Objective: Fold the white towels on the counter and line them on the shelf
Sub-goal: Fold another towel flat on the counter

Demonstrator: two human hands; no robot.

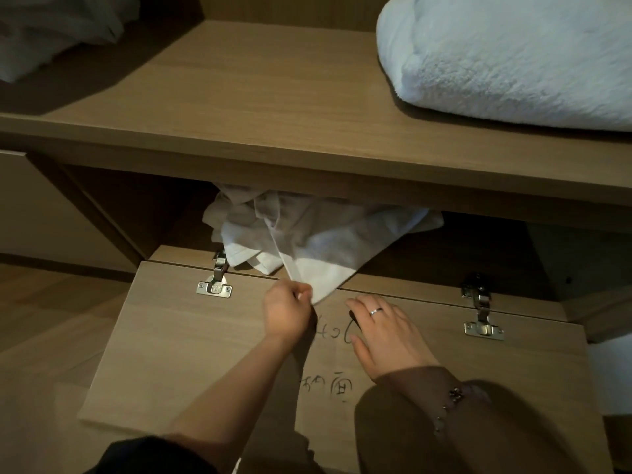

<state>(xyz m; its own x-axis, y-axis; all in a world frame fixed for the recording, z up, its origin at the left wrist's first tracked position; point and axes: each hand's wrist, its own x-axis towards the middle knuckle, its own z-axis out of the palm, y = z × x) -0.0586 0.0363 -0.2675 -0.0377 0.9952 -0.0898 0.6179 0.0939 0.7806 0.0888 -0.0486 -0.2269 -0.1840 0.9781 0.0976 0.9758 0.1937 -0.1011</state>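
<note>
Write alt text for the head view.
The left hand pinches a corner of a crumpled thin white towel inside an open wooden cabinet; the right hand rests on its lowered door. A thick folded white towel lies above.

Hands two (289,311) (384,333); hinges two (216,278) (482,313); folded towel one (513,59); crumpled cloths two (307,234) (51,32).
</note>
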